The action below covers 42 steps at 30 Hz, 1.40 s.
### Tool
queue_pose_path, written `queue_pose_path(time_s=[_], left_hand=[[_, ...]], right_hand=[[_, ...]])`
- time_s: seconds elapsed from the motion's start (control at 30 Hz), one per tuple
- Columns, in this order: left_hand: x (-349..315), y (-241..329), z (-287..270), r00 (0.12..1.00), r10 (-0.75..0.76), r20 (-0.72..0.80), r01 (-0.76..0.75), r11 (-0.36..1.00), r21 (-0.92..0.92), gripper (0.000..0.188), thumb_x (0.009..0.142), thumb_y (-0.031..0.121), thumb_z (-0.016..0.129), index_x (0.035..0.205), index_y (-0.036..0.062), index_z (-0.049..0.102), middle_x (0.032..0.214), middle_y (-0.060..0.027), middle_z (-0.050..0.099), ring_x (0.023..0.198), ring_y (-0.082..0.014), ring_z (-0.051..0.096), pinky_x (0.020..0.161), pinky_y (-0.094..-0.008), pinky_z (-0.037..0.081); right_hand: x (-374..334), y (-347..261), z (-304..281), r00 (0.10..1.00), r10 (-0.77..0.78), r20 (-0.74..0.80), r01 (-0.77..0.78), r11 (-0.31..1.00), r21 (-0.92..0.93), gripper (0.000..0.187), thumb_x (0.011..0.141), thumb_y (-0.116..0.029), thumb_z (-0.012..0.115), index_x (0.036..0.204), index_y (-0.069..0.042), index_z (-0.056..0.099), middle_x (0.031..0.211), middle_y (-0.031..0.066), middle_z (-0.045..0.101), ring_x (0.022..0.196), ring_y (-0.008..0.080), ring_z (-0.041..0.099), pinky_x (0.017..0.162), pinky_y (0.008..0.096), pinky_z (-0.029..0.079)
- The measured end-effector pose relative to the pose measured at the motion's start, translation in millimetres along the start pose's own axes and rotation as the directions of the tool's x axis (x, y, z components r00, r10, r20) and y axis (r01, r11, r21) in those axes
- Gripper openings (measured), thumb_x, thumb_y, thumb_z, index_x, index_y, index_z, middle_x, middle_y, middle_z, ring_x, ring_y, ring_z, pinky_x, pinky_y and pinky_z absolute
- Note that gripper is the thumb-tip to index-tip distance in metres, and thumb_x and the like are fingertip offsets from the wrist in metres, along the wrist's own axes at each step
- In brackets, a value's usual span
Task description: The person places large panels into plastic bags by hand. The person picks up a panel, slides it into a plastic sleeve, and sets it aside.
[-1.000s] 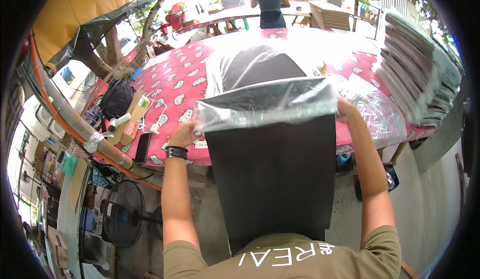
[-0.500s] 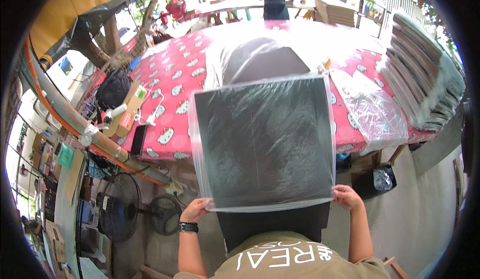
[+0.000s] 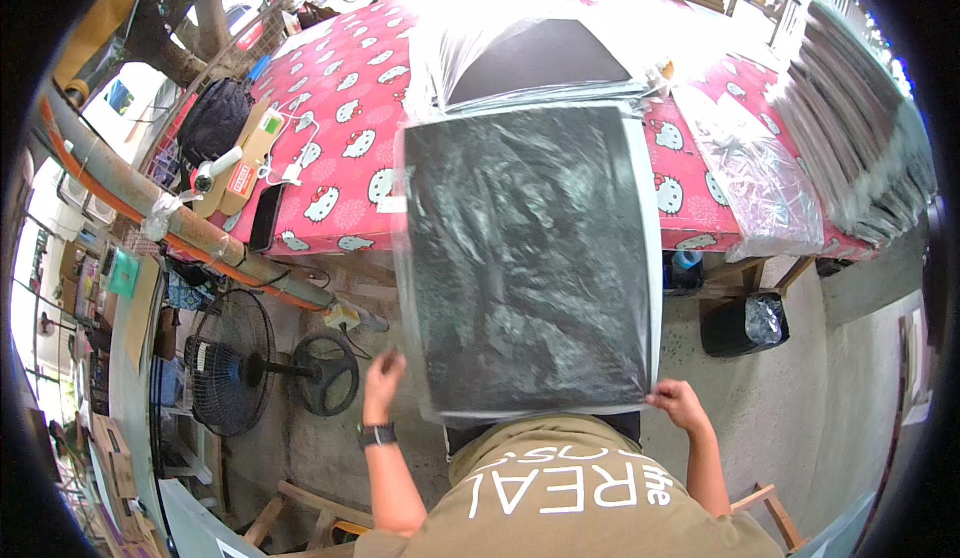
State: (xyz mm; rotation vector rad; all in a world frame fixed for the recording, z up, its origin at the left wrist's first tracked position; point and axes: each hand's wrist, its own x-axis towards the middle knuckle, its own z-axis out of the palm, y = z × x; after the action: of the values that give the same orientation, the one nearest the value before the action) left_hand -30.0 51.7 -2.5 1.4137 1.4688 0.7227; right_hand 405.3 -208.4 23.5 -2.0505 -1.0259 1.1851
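A black rectangular panel (image 3: 530, 258) inside a clear plastic sleeve (image 3: 652, 258) lies in front of me, its far end on the table and its near end at my waist. My right hand (image 3: 680, 404) pinches the near right corner of the sleeve. Just outside the left edge, my left hand (image 3: 383, 383) is off the plastic, its fingers loosely curled with a gap at the thumb and nothing visible in them. Beyond the sleeved panel lies another black panel (image 3: 540, 63), partly covered by clear plastic.
A pink patterned cloth (image 3: 350, 173) covers the table. Stacked wrapped panels (image 3: 850, 128) stand at the right, beside loose clear plastic (image 3: 760, 178). A phone (image 3: 265, 218), a cardboard box (image 3: 245, 173) and a black bag (image 3: 215, 123) lie left. A fan (image 3: 235, 363) stands below.
My left hand has let go of the sleeve's near left corner and moved up beside its edge. The sleeved panel has come nearer to my body. My right hand keeps its corner.
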Motion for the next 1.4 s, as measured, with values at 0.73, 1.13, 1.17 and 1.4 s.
queue_pose_path(time_s=[0.73,1.13,1.17,1.4], left_hand=[[-56.0,76.1,131.6,0.623,0.118,0.773,0.203,0.93,-0.306,0.021,0.08,0.015,0.058,0.096,0.0009,0.058,0.081,-0.0054,0.063,0.074,-0.0125,0.058,0.067,-0.0238,0.045],[125.4,146.9,46.7,0.836,0.369,-0.406,-0.537,0.701,-0.469,0.034,0.074,-0.001,0.054,0.107,0.0022,0.047,0.096,-0.0054,0.052,0.068,-0.0097,0.05,0.059,-0.0204,0.043],[148.0,142.9,41.7,0.814,0.372,-0.446,-0.551,0.737,-0.392,0.034,0.073,-0.001,0.054,0.106,0.0024,0.047,0.095,-0.006,0.052,0.067,-0.0108,0.05,0.059,-0.0221,0.043],[221.5,150.3,45.7,0.621,0.479,-0.621,-0.393,0.875,0.281,0.026,0.067,0.004,0.056,0.093,0.0065,0.051,0.088,-0.0088,0.051,0.066,-0.0193,0.056,0.058,-0.0333,0.044]], right_hand=[[61.2,-239.4,33.4,0.652,-0.392,-0.648,0.741,0.509,0.438,0.025,0.075,0.0,0.059,0.099,0.001,0.05,0.088,0.0033,0.056,0.079,0.01,0.05,0.072,0.0237,0.041],[81.6,-440.8,-171.0,-0.449,-0.609,-0.653,0.695,0.221,-0.684,0.023,0.083,-0.008,0.052,0.103,0.002,0.051,0.095,0.0117,0.055,0.085,0.0159,0.051,0.077,0.0258,0.039],[102.4,-463.8,-176.9,-0.569,-0.585,-0.578,0.61,0.172,-0.774,0.023,0.083,-0.008,0.052,0.104,0.0,0.051,0.091,0.013,0.056,0.082,0.0173,0.052,0.074,0.0271,0.041],[285.2,-566.6,-204.3,-0.464,-0.857,-0.223,0.407,0.018,-0.913,0.036,0.07,0.007,0.041,0.101,-0.004,0.054,0.089,0.0162,0.055,0.084,0.0315,0.053,0.073,0.0387,0.041]])
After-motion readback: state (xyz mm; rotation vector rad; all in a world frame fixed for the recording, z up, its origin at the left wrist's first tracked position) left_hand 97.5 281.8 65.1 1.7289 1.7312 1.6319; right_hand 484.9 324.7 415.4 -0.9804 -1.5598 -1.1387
